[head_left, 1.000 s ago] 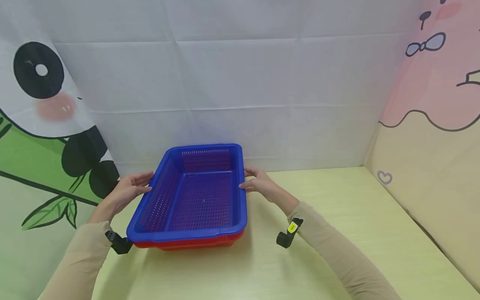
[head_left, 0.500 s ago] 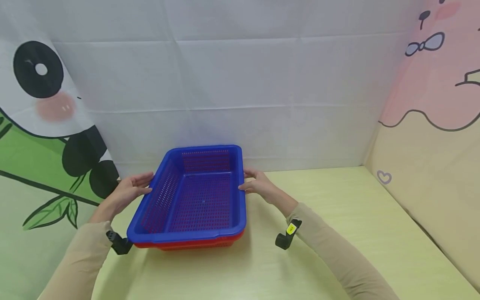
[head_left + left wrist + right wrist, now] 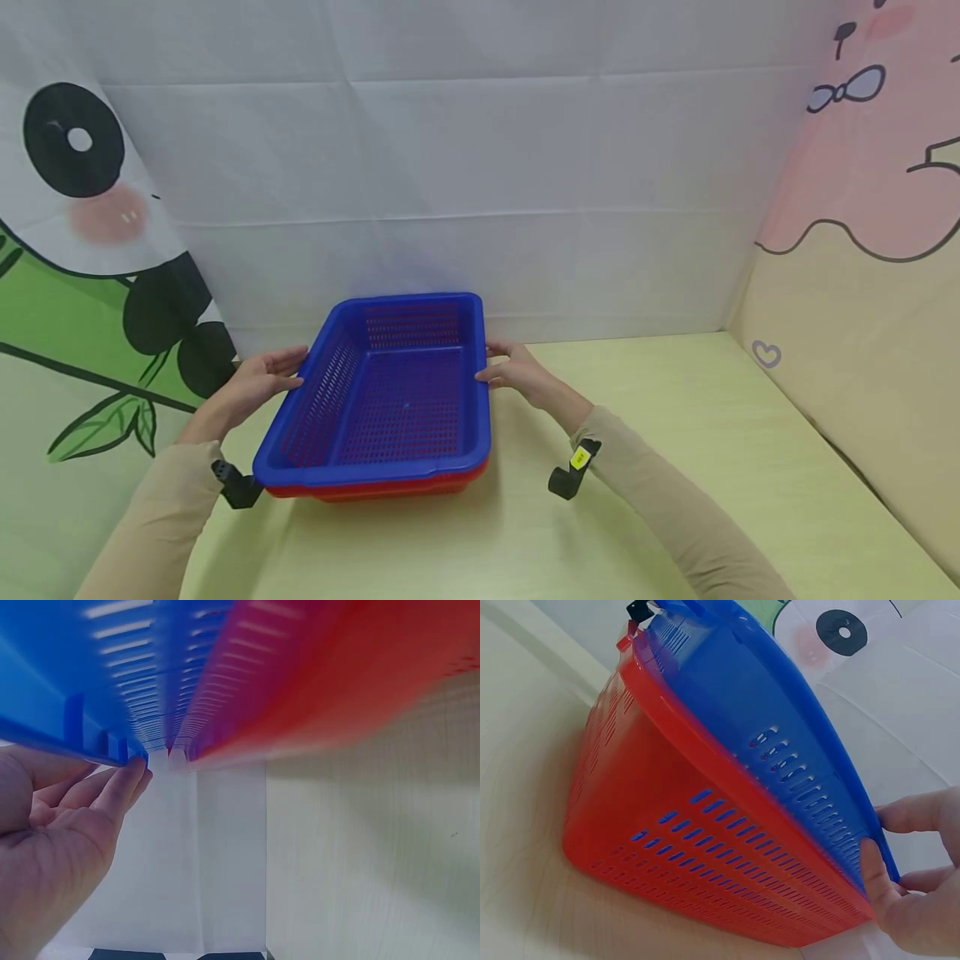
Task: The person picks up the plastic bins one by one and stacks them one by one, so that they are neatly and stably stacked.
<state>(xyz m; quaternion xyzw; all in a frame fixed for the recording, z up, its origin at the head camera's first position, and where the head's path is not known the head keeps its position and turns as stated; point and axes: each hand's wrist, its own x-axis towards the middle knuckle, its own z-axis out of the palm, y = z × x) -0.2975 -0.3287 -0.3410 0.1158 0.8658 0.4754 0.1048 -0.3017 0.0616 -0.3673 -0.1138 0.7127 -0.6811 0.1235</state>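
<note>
A blue perforated plastic basket [image 3: 405, 408] sits nested inside a red basket [image 3: 382, 489], of which only a strip shows below the blue rim. My left hand [image 3: 251, 390] holds the blue rim on its left side, and the left wrist view shows the fingers [image 3: 120, 784] under that rim. On the opposite side, my right hand [image 3: 525, 375] pinches the blue rim between thumb and fingers. From the right wrist view, the blue basket [image 3: 727, 690] stands partly above the red basket's [image 3: 652, 795] edge, with a gap between their rims.
The baskets are on a pale yellow table [image 3: 637, 467], near a white cloth backdrop [image 3: 480, 167]. A cartoon-printed panel [image 3: 90, 333] rises close on the left, another [image 3: 862, 333] on the right. A black wrist camera [image 3: 573, 471] sits on each sleeve.
The blue basket's far rim has dropped slightly. My right hand has shifted a little to the left with the rim, and the left hand has hardly moved.
</note>
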